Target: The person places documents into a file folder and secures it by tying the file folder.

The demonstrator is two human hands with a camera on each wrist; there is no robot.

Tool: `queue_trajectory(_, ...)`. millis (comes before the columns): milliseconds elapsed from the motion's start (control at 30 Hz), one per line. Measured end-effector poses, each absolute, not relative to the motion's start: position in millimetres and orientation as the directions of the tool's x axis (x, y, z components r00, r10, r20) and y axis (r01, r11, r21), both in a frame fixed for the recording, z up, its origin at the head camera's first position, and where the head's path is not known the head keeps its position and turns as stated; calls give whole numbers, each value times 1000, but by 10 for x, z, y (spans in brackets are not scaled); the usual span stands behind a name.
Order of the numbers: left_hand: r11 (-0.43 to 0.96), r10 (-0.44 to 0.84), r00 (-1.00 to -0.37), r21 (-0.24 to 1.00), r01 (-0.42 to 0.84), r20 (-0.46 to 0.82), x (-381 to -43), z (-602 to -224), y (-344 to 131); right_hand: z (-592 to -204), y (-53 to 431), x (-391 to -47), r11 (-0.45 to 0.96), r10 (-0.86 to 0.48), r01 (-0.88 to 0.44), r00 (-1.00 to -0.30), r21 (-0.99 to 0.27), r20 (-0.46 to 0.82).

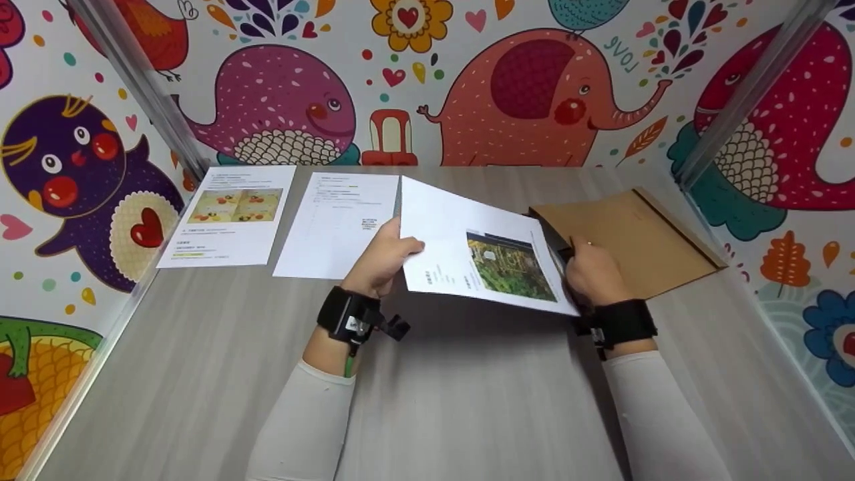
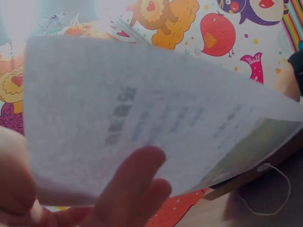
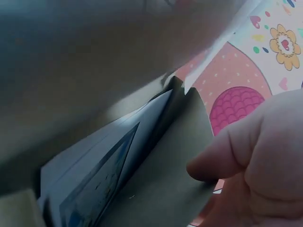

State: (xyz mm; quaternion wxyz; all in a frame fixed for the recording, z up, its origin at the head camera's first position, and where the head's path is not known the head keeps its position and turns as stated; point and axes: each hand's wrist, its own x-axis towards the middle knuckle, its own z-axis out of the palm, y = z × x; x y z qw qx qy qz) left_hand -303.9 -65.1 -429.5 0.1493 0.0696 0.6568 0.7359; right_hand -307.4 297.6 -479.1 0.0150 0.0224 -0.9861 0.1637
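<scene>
My left hand [image 1: 378, 259] pinches the left edge of a white printed sheet [image 1: 449, 224], thumb on top. A green forest picture is printed on its right part. The sheet is lifted and slants down to the right, its right end beside the envelope's opening. My right hand [image 1: 594, 272] grips the brown paper envelope [image 1: 644, 234] at its open edge. In the right wrist view the thumb lies on the envelope's side [image 3: 170, 156], and another printed paper [image 3: 113, 156] shows inside. A pale string [image 2: 287, 198] hangs near the envelope in the left wrist view.
Two more printed sheets lie flat at the table's back left: one with a food picture [image 1: 237, 205], and a text page [image 1: 320, 247] partly behind my left hand. Cartoon-printed walls [image 1: 407, 80] enclose the grey table [image 1: 461, 401], with metal posts [image 1: 143, 83] at the corners.
</scene>
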Motion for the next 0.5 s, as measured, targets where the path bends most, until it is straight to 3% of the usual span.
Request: queue_trajectory(500, -78, 205, -974, 990, -115, -97, -2949, -4425, -276, -4654, 2895, -3020, 922, -39, -25, -999, -387, -27)
